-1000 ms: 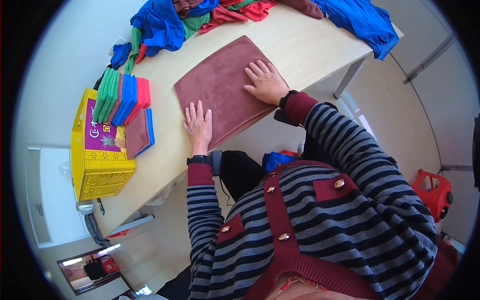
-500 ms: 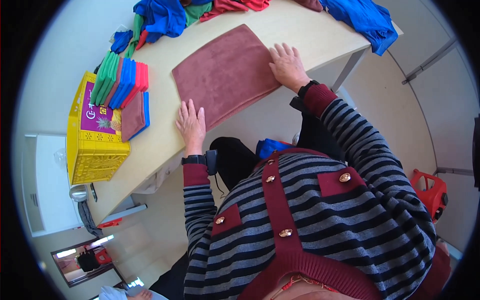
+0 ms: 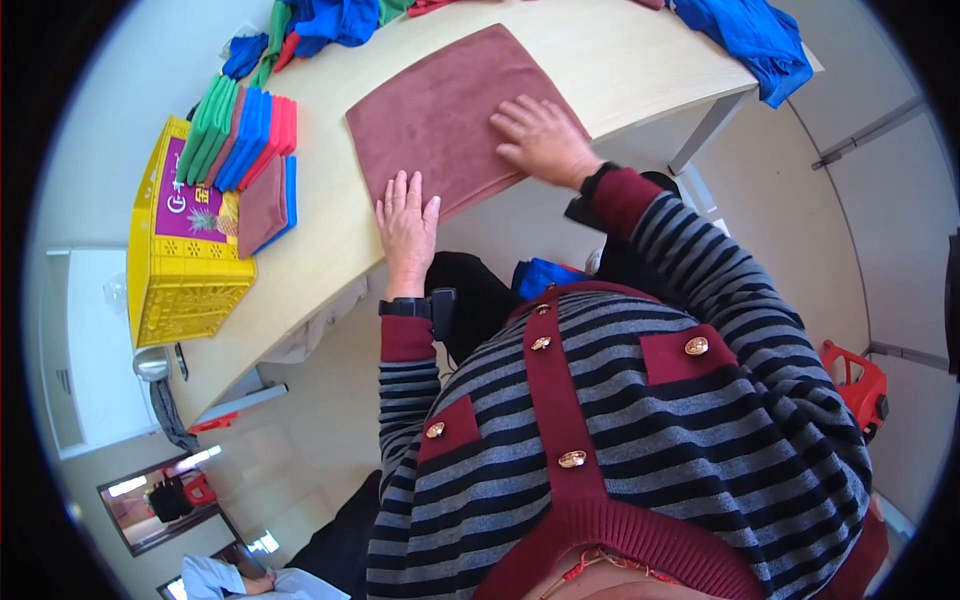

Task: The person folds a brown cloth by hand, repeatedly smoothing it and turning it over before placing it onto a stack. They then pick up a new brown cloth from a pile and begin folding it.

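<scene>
A folded brown towel (image 3: 440, 115) lies flat on the pale table (image 3: 325, 215) before me. Resting on its near left corner is my left hand (image 3: 406, 220), fingers stretched out and palm down. My right hand (image 3: 545, 140) lies flat over the towel's right part, fingers spread, a little smeared by motion. Neither hand grips anything. To the left stands a row of folded green, brown, blue and red towels (image 3: 240, 135), with a folded brown towel (image 3: 263, 208) and a blue one leaning beside them.
A yellow plastic crate (image 3: 190, 295) stands at the table's left end behind the folded towels. Loose blue cloths (image 3: 745, 45) hang over the far right edge, and more crumpled cloths (image 3: 335, 20) lie along the back. A red plastic stool (image 3: 855, 385) is at the right.
My right hand has slid left from the towel's right edge onto its surface. My left hand has moved slightly right, onto the near left corner. The view has shifted a little.
</scene>
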A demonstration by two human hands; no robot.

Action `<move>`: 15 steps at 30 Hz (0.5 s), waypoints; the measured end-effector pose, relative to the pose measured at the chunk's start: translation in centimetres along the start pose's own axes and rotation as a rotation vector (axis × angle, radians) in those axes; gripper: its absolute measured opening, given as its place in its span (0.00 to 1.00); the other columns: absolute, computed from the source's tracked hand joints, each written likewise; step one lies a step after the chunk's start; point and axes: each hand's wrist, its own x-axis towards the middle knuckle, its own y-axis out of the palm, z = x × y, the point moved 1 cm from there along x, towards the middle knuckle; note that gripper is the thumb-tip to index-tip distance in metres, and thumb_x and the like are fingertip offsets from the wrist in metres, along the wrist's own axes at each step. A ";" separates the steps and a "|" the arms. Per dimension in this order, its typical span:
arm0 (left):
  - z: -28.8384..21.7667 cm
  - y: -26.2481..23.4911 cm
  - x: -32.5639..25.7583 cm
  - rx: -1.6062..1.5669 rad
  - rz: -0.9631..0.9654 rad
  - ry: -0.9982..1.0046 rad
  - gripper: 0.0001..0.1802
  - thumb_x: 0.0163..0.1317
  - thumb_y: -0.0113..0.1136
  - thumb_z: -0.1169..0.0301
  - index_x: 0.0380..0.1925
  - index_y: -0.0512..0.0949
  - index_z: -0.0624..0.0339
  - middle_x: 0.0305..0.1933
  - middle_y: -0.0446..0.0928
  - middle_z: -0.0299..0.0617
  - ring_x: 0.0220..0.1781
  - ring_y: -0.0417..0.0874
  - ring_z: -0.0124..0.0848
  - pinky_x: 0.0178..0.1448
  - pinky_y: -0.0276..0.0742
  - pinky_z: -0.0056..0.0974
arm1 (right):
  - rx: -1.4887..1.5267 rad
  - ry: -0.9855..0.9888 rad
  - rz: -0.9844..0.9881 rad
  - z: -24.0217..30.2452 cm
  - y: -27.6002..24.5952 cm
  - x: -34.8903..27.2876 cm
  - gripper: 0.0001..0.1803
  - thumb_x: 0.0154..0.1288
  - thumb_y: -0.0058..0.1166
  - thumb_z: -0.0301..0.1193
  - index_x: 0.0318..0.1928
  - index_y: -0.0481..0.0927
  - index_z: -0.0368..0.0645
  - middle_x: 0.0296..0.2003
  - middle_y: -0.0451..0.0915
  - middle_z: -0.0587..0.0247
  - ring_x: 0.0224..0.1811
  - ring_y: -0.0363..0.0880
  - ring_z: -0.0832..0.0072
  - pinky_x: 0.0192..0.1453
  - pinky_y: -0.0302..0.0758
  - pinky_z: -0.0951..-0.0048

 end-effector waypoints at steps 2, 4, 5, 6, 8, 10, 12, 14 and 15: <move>0.7 -0.5 -0.5 -0.087 -0.089 0.062 0.27 0.67 0.60 0.58 0.64 0.74 0.56 0.71 0.69 0.49 0.74 0.65 0.47 0.77 0.57 0.51 | 0.003 0.029 -0.057 -2.0 0.2 -1.1 0.30 0.74 0.44 0.50 0.68 0.71 0.47 0.70 0.68 0.59 0.74 0.61 0.59 0.76 0.56 0.49; 0.0 -1.2 -1.1 -0.115 -0.096 0.066 0.25 0.64 0.63 0.61 0.61 0.76 0.56 0.68 0.71 0.48 0.71 0.68 0.46 0.74 0.62 0.49 | 0.041 0.111 0.020 -3.0 -0.8 -1.6 0.28 0.73 0.48 0.46 0.67 0.72 0.46 0.70 0.68 0.57 0.75 0.60 0.59 0.78 0.56 0.52; -0.7 -1.8 -1.1 -0.144 -0.108 0.089 0.24 0.61 0.66 0.65 0.57 0.78 0.57 0.65 0.74 0.47 0.68 0.72 0.46 0.71 0.66 0.47 | 0.056 0.156 0.056 -3.1 -1.6 -1.6 0.27 0.73 0.50 0.44 0.67 0.73 0.45 0.70 0.68 0.56 0.76 0.59 0.59 0.78 0.56 0.53; -1.3 -2.2 -1.2 -0.171 -0.119 0.113 0.22 0.58 0.69 0.69 0.54 0.81 0.58 0.61 0.77 0.46 0.65 0.75 0.46 0.68 0.70 0.45 | 0.058 0.152 0.062 -2.7 -2.1 -1.6 0.27 0.73 0.50 0.44 0.67 0.73 0.45 0.70 0.68 0.56 0.76 0.59 0.59 0.78 0.56 0.53; -2.1 -2.4 -1.4 -0.187 -0.148 0.109 0.20 0.55 0.70 0.71 0.50 0.82 0.58 0.57 0.78 0.45 0.61 0.76 0.45 0.65 0.72 0.45 | 0.159 -0.032 0.006 0.0 -3.6 -2.0 0.24 0.69 0.55 0.39 0.62 0.77 0.43 0.65 0.73 0.56 0.72 0.65 0.60 0.76 0.60 0.55; -2.7 -2.3 -1.0 -0.225 -0.217 0.129 0.16 0.50 0.72 0.75 0.42 0.83 0.60 0.49 0.81 0.42 0.52 0.80 0.43 0.57 0.77 0.44 | 0.209 -0.121 -0.024 1.7 -3.9 -2.0 0.22 0.68 0.58 0.37 0.59 0.78 0.42 0.63 0.75 0.56 0.70 0.67 0.60 0.75 0.62 0.56; -3.0 -2.2 -0.7 -0.218 -0.226 0.149 0.14 0.51 0.71 0.76 0.40 0.83 0.60 0.47 0.81 0.42 0.51 0.80 0.42 0.56 0.78 0.44 | 0.277 -0.189 -0.005 2.9 -3.5 -1.7 0.18 0.65 0.60 0.33 0.54 0.81 0.41 0.58 0.78 0.58 0.64 0.72 0.62 0.71 0.66 0.60; -3.2 -2.3 -0.6 -0.202 -0.242 0.182 0.10 0.53 0.70 0.76 0.37 0.83 0.60 0.43 0.81 0.42 0.47 0.81 0.42 0.52 0.78 0.43 | 0.312 -0.223 0.003 3.2 -3.5 -1.6 0.16 0.63 0.61 0.31 0.51 0.82 0.41 0.55 0.80 0.59 0.61 0.74 0.63 0.69 0.68 0.62; -3.2 -2.3 -0.6 -0.199 -0.242 0.181 0.10 0.53 0.70 0.76 0.37 0.83 0.60 0.43 0.81 0.42 0.47 0.81 0.42 0.52 0.78 0.43 | 0.280 -0.254 0.022 3.2 -3.6 -1.3 0.14 0.63 0.61 0.31 0.49 0.82 0.41 0.52 0.80 0.60 0.59 0.75 0.64 0.67 0.69 0.63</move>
